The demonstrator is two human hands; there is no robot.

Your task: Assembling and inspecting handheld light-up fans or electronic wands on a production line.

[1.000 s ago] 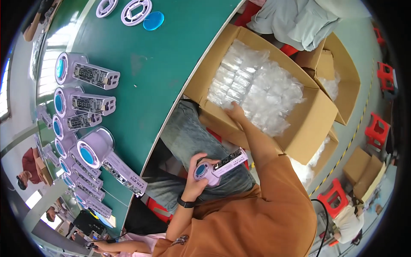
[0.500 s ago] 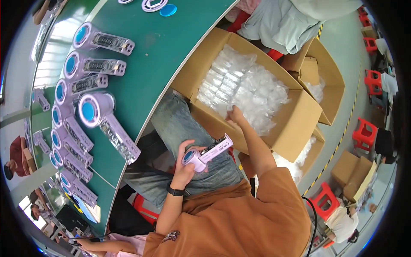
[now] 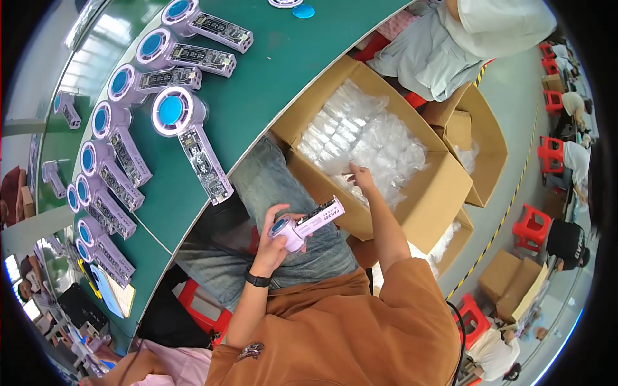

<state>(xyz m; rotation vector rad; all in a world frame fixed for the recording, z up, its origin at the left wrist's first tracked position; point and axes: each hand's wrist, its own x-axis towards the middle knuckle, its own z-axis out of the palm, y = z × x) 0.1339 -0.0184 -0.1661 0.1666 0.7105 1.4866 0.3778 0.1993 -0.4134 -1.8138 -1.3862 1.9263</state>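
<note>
Left hand (image 3: 269,246) closed round a purple device (image 3: 318,217), right hand (image 3: 362,177) among clear bags (image 3: 394,145)
I see the device above the lap (image 3: 267,183), past the near edge of the worktop (image 3: 277,80); the right hand, half curled, reaches over the wall of the carton (image 3: 444,193), and I can't tell whether it grips a bag. Other devices (image 3: 209,58) lie toward the worktop's left edge, and a co-worker (image 3: 412,64) crowds the carton's far corner

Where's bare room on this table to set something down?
Widest: the green tabletop between the flat blue disc, the lilac round-headed devices and the edge by the brown cardboard box. Narrower: left of the frontmost tabletop device's handle. Crowded: the tabletop's left, lined with devices, and the box, filled with clear plastic packaging.
</note>
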